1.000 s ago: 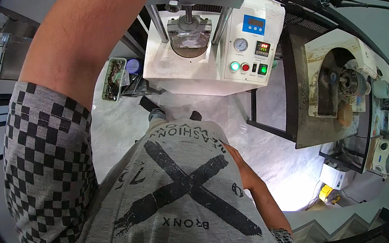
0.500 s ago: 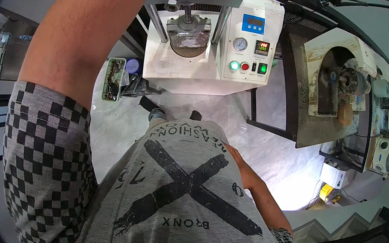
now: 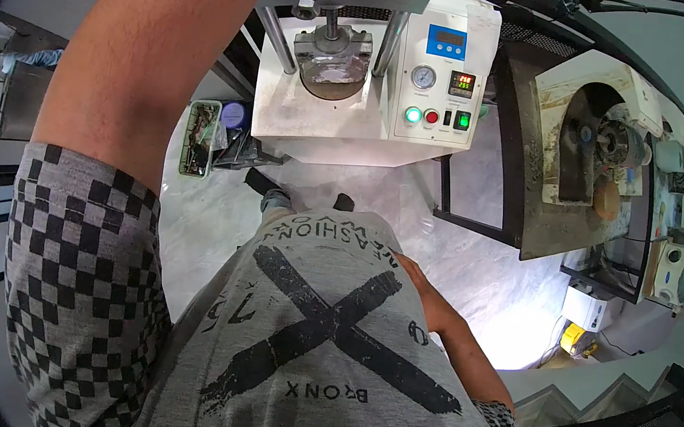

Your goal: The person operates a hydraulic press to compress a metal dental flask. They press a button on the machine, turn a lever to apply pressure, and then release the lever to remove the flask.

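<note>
Reaching my left arm (image 3: 156, 51) up past the white bench press with steel columns (image 3: 352, 68), I lose the hand beyond the frame's top edge, so I cannot tell what it grips. My right hand (image 3: 412, 274) rests against my hip, fingers hidden, grip unclear. The grey round mould (image 3: 332, 57) sits under the ram; I'd judge steady, even pressure suits it best.

A small blue rectangular screen (image 3: 446, 42) sits on the white press panel (image 3: 438, 71), well above the right hand (image 3: 415, 279). Just below it, a black display with red and green digits (image 3: 462, 82) stands right of a round dial. A yellow package (image 3: 572, 337) lies far right of the hand.
</note>
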A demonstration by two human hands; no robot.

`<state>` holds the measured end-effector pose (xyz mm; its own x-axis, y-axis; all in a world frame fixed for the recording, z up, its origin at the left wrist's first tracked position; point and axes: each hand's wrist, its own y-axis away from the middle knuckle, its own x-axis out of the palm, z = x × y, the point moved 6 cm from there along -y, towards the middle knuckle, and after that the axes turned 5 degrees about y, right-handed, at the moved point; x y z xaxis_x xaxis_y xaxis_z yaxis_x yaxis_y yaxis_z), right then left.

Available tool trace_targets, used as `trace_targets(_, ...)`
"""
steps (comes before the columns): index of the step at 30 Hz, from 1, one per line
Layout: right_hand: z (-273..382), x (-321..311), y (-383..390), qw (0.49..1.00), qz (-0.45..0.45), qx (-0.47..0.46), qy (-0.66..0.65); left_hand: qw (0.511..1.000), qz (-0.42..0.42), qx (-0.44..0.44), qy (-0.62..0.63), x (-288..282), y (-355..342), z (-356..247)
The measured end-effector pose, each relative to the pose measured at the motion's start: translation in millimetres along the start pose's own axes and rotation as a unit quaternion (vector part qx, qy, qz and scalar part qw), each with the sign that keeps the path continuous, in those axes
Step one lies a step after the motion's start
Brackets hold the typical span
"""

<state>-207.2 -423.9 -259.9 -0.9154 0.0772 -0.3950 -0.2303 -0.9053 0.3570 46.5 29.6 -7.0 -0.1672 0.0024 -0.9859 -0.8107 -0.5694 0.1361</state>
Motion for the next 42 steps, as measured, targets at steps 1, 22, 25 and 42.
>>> trace_targets(1, 1.8, -0.5, -0.3, 1.0, -0.006, -0.021, 0.003, 1.0, -0.005, 0.003, 0.001, -1.2, 0.4, -0.4)
trace_targets(22, 2.9, -0.3, -0.3, 1.0, -0.007, -0.011, -0.01, 1.0, 0.008, 0.004, -0.001, -1.8, 2.8, -0.8)
trace_targets(25, 3.4, -1.0, -0.5, 1.0, -0.005, -0.016, -0.01, 1.0, 0.002, 0.005, 0.001, -1.9, 2.2, -0.3)
trace_targets(42, -0.2, -0.7, -1.8, 1.0, 0.002, -0.011, -0.006, 1.0, 0.011, 0.008, 0.014, 0.8, -3.3, -0.1)
